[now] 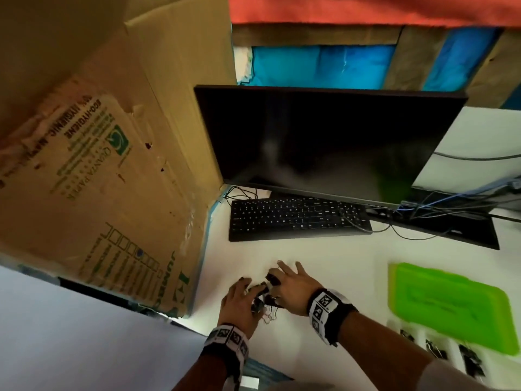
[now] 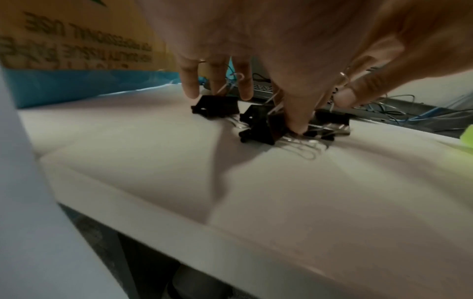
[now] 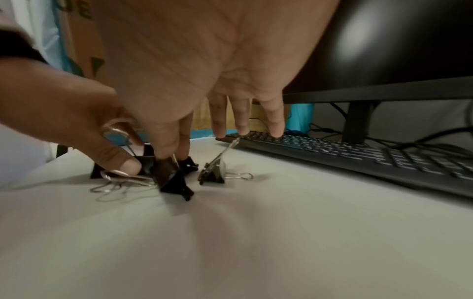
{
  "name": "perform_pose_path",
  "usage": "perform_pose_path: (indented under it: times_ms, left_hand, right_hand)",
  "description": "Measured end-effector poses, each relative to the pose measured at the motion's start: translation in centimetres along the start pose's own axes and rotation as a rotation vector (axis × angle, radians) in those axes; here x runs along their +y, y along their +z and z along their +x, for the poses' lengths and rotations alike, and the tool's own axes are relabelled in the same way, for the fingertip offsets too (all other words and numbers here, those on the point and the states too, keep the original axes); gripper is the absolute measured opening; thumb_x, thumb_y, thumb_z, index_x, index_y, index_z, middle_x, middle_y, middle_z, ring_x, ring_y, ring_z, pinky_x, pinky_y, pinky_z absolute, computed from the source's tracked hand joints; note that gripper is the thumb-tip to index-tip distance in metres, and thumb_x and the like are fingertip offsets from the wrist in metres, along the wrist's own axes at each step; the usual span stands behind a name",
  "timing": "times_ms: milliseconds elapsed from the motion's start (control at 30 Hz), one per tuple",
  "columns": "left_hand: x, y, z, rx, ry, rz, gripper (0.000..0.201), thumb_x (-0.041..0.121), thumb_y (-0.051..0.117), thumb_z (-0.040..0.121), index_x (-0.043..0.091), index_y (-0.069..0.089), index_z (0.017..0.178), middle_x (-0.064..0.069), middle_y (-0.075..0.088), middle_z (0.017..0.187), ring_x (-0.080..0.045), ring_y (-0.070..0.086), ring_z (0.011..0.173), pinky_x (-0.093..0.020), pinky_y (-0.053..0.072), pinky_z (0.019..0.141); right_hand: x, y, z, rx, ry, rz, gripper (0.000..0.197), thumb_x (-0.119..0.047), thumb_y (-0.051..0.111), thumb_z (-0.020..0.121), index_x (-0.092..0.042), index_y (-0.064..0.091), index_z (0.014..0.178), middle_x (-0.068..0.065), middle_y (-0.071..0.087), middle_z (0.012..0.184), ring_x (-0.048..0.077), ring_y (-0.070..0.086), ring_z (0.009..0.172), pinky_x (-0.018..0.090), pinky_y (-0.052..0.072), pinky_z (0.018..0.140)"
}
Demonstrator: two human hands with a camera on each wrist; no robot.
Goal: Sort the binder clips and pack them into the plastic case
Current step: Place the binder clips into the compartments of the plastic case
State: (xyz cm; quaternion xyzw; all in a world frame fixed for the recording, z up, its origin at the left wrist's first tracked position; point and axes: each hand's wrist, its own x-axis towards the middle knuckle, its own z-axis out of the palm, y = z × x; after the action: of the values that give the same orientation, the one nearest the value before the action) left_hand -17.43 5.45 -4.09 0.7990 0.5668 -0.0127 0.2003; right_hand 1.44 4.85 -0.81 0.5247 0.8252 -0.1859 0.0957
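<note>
A small heap of black binder clips [image 1: 262, 300] with wire handles lies on the white table [image 1: 324, 277]. My left hand [image 1: 253, 290] reaches into it from the left, thumb [image 3: 128, 165] and fingers curled round one clip [image 3: 147, 161]. My right hand [image 1: 272, 283] pinches another clip [image 3: 176, 180] between thumb and index finger, the other fingers held straight. One clip [image 3: 213, 174] stands apart, untouched. Another clip [image 2: 217, 107] sits under my left fingertips. At the right lies the plastic case with its green lid [image 1: 445, 303] open and several clips in its compartments [image 1: 452, 347].
A black keyboard [image 1: 298, 218] and dark monitor [image 1: 324, 142] stand just beyond the hands. A large cardboard box [image 1: 112, 165] walls off the left. Tangled cables [image 1: 423, 213] lie at the back right. The table's near edge [image 2: 230, 232] is close behind my wrists.
</note>
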Motion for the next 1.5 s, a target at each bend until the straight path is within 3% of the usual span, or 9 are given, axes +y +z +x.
perform_pose_path:
  times_ms: [100,200,300,667,833,933,1033,1266,1500]
  left_hand:
    - [0.8,0.3,0.4,0.012,0.084,-0.065,0.036,0.031,0.058,0.085,0.037,0.053,0.121,0.007,0.039,0.134,-0.016,0.037,0.12,-0.033,0.043,0.096]
    - [1.4,0.3,0.8,0.036,0.128,-0.18,0.023,0.022,0.058,0.088,0.024,0.064,0.11,0.001,0.048,0.119,-0.017,0.044,0.106,-0.032,0.046,0.091]
    - [2.0,0.3,1.0,-0.004,0.169,-0.167,0.029,0.022,0.055,0.089,0.026,0.058,0.118,0.004,0.045,0.119,-0.014,0.042,0.109,-0.019,0.04,0.09]
    - [5.3,0.6,1.2,-0.202,0.278,-0.109,0.023,0.023,0.048,0.094,0.02,0.06,0.114,-0.002,0.047,0.124,-0.017,0.049,0.109,-0.021,0.039,0.087]
    - [6.5,0.8,1.7,-0.124,0.298,-0.194,0.037,0.003,0.061,0.084,0.033,0.067,0.063,-0.003,0.053,0.082,-0.022,0.058,0.075,-0.028,0.048,0.065]
    - [8.0,1.0,2.0,-0.13,0.281,-0.297,0.012,0.005,0.067,0.082,0.015,0.074,0.08,0.011,0.047,0.077,0.0,0.057,0.076,-0.012,0.043,0.074]
    - [11.0,0.8,3.0,-0.096,0.355,-0.341,0.011,0.005,0.071,0.079,0.013,0.075,0.084,0.014,0.048,0.076,0.011,0.052,0.084,-0.001,0.038,0.073]
    - [23.2,0.9,2.8,-0.162,0.581,-0.484,0.007,0.004,0.074,0.075,0.011,0.075,0.078,0.007,0.053,0.074,0.002,0.057,0.075,-0.002,0.04,0.068]
    - [36.0,4.2,-1.0,-0.287,0.787,-0.484,0.002,0.011,0.074,0.076,0.01,0.073,0.076,0.005,0.051,0.076,0.001,0.051,0.066,-0.008,0.041,0.067]
  right_hand:
    - [1.3,-0.7,-1.1,-0.056,0.131,0.146,0.038,-0.033,0.041,0.096,-0.016,0.053,0.127,0.01,0.019,0.154,0.038,0.024,0.139,0.056,0.026,0.11]
    - [2.6,0.0,-1.5,-0.025,0.162,0.278,0.028,-0.029,0.045,0.091,-0.014,0.062,0.107,0.009,0.049,0.122,0.035,0.057,0.103,0.041,0.049,0.086]
    - [2.9,0.2,-1.8,-0.021,0.218,0.361,0.021,-0.021,0.047,0.087,-0.015,0.06,0.103,0.006,0.052,0.109,0.032,0.059,0.096,0.039,0.05,0.08]
    - [2.9,2.0,-4.4,-0.034,0.367,0.465,0.021,-0.018,0.049,0.085,-0.009,0.067,0.092,0.015,0.063,0.103,0.033,0.06,0.091,0.03,0.04,0.07]
    - [3.7,1.6,-7.1,-0.024,0.458,0.466,0.023,-0.02,0.051,0.08,-0.006,0.068,0.085,0.021,0.066,0.094,0.034,0.061,0.082,0.028,0.037,0.064]
    - [4.8,0.8,-10.2,0.091,0.475,0.509,0.024,-0.022,0.052,0.076,-0.016,0.073,0.086,0.014,0.069,0.093,0.033,0.062,0.085,0.029,0.046,0.068]
    - [6.0,-0.5,-14.7,0.261,0.51,0.548,0.02,-0.024,0.056,0.08,-0.02,0.073,0.088,0.006,0.071,0.093,0.026,0.063,0.088,0.027,0.046,0.074]
    - [10.0,0.0,-28.6,0.598,0.911,0.679,0.012,-0.019,0.066,0.079,-0.02,0.076,0.085,0.0,0.074,0.089,0.017,0.066,0.078,0.024,0.05,0.074]
    - [10.3,5.4,-38.6,0.55,1.193,0.762,0.013,-0.016,0.064,0.078,-0.026,0.072,0.078,-0.004,0.071,0.082,0.016,0.064,0.08,0.019,0.04,0.068]
